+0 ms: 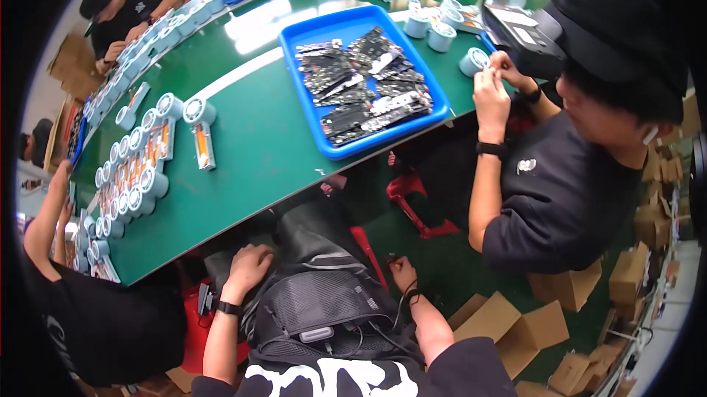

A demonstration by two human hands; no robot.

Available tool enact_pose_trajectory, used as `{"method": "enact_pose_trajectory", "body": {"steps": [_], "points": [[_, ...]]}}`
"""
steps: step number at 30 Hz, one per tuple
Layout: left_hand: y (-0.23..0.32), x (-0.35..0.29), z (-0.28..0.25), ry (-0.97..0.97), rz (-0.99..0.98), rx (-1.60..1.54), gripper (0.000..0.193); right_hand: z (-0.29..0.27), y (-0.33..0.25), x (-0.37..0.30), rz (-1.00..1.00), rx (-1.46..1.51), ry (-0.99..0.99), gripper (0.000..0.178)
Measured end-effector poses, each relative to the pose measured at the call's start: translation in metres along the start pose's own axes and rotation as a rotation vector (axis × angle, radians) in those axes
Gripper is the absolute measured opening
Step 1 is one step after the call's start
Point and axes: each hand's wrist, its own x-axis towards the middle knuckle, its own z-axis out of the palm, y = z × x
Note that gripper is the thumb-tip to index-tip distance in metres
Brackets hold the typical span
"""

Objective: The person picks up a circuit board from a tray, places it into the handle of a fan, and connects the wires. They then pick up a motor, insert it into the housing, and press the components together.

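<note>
My left hand point(251, 267) rests on my left thigh below the table edge, its fingers loosely laid out and holding nothing. My right hand point(403, 275) hangs beside my right leg, with its fingers curled in. Something small and dark shows at those fingertips, too small to name. A black mesh bag point(324, 300) with a cable and a grey device in its pocket sits on my lap between my forearms. Ahead, on the green table point(243, 198), stands a blue tray point(335, 152) piled with dark circuit boards point(361, 80). Neither hand touches the table.
Rows of light-blue round housings point(140, 169) with long open bodies stand at the left; one housing point(199, 111) stands apart. A co-worker at the right handles another housing point(473, 62). Red stool legs point(418, 202) and an open cardboard box point(512, 327) are on the floor.
</note>
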Motion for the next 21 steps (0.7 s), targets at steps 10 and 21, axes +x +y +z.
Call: {"method": "enact_pose_trajectory", "body": {"steps": [10,21], "points": [[-0.001,0.009,0.008,-0.046,0.006,0.079,0.022,0.003,-0.007,-0.011,0.09,0.026,-0.073,0.033],[0.007,0.017,0.001,-0.068,0.01,0.111,0.022,0.014,0.029,-0.026,0.137,0.027,-0.016,0.031]]}}
